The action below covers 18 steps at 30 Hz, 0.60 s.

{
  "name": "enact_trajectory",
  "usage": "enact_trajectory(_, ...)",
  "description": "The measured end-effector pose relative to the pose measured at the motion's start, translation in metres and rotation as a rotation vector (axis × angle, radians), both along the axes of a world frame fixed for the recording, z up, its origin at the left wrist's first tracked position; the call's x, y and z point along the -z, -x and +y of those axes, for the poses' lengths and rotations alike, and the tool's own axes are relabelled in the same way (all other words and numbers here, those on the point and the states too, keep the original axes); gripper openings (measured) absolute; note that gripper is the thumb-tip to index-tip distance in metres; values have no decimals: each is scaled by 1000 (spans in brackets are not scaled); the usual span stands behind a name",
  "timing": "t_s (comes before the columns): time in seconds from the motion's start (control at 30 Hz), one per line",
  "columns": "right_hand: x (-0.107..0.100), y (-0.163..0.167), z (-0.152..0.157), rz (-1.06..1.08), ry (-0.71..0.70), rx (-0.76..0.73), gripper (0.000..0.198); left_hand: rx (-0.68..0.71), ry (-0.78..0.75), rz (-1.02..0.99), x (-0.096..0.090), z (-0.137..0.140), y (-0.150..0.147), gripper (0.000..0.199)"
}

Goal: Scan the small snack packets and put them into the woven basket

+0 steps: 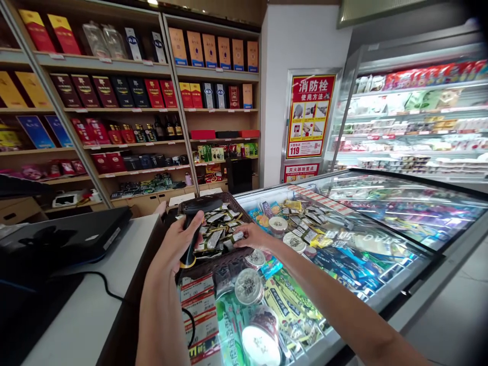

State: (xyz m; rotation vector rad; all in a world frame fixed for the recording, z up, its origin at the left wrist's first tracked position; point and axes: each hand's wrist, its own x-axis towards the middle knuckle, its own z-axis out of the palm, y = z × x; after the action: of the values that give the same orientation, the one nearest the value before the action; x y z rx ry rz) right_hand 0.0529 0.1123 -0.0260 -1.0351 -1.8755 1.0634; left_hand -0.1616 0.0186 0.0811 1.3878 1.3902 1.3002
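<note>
My left hand [182, 235] is wrapped round the grip of a black barcode scanner [202, 204], its head pointing over a dark woven basket [239, 203]. Small foil packets [213, 236] in silver and dark wrapping fill the basket. At the basket's right side, the fingers of my right hand [251, 235] pinch one silver packet [237, 237]. The basket rests on the glass top of a chest freezer [400, 305], at its near left corner. A black cable [190, 325] hangs below the scanner.
Under the freezer glass lie ice cream tubs [249, 285] and bagged ice creams [282, 300]. To the left stands a counter [125, 284] with a black device [76, 234]. Shelves of boxed goods [122, 91] line the back wall, and an open refrigerated display [415, 122] is at right.
</note>
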Motion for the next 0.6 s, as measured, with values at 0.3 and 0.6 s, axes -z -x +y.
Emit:
enact_trajectory(0.3, 10, -80, -1, 1062, 155, 395, 56, 128, 27, 54, 7, 6, -35, 62)
enact_trajectory(0.6, 59, -126, 2, 859, 44, 802, 57, 223, -15, -104, 35, 11, -113, 58)
